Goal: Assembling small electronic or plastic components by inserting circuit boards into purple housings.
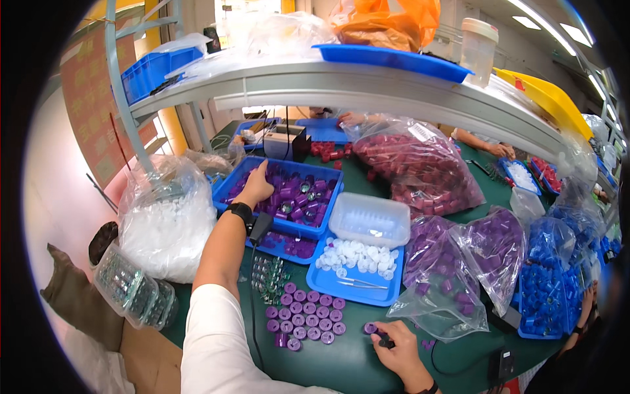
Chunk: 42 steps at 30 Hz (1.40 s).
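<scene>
My left hand (258, 185) reaches over a blue bin (335, 205) of loose purple caps (289, 190), one finger stretched out toward its far side. The tips of the other fingers are hidden. Close to the table's front, my right hand (397, 348) pinches a small purple cap (371, 327); a short dark piece (386, 342) also shows among its fingers. Between the arms, rows of round purple caps (311, 320) stand on the green table. Beside them lie small green circuit boards (268, 279).
A blue tray (318, 289) holds white round pieces and tweezers (359, 284), beside a clear tub (371, 220). Bags of purple (436, 253), red (420, 164) and white parts (167, 230) surround it. Overhead runs a shelf (289, 82). Other people's hands (502, 150) work across the table.
</scene>
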Motion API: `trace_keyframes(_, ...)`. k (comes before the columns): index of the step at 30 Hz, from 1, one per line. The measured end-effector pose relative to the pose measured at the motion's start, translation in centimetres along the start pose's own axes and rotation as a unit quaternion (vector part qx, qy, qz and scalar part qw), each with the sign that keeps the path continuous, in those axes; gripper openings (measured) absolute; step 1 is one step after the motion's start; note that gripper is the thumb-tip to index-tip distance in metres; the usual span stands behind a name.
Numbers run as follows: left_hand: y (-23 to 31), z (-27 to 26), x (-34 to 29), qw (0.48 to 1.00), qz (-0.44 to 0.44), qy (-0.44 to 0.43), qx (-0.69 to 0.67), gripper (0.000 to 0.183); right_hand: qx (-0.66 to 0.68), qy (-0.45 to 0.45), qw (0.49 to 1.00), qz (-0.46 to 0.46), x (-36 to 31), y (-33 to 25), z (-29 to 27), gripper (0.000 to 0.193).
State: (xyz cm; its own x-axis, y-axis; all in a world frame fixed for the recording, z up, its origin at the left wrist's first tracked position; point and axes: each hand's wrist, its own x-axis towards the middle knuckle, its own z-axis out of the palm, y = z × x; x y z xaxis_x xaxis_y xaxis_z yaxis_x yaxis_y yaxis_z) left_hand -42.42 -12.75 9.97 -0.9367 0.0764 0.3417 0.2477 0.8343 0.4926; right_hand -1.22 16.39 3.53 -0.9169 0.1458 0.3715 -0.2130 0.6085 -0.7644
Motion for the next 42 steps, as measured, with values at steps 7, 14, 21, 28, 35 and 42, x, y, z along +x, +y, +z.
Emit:
trace_keyframes(7,3.0,-8.4,-8.3,0.997,0.064,-0.012,0.041,0.022,0.007,0.019,1.000,-0.021,0.2,-0.7,-0.6,0.025)
trace_keyframes(14,3.3,-8.9,-18.8,0.979,-0.021,-0.196,0.051,0.073,0.016,0.017,0.999,-0.036,0.2,-0.9,-0.3,0.024)
trace_keyframes(21,4.0,-2.4,-21.5,0.978,0.036,-0.163,0.127,0.062,0.008,0.032,0.998,-0.046,-0.1,-0.6,-0.1,0.022)
trace_keyframes(28,1.2,-0.2,-20.1,0.986,0.034,-0.160,0.027,0.014,0.024,0.052,0.996,-0.068,-0.1,0.1,0.5,0.021)
trace_keyframes(35,0.4,-4.0,-18.3,0.991,0.049,-0.035,-0.118,0.009,-0.005,0.037,0.998,-0.047,-0.2,0.3,0.1,0.020)
trace_keyframes(42,7.7,-10.3,-19.1,0.923,0.090,-0.158,-0.338,0.007,0.073,0.070,0.994,-0.030,-0.2,-2.9,-1.6,0.024)
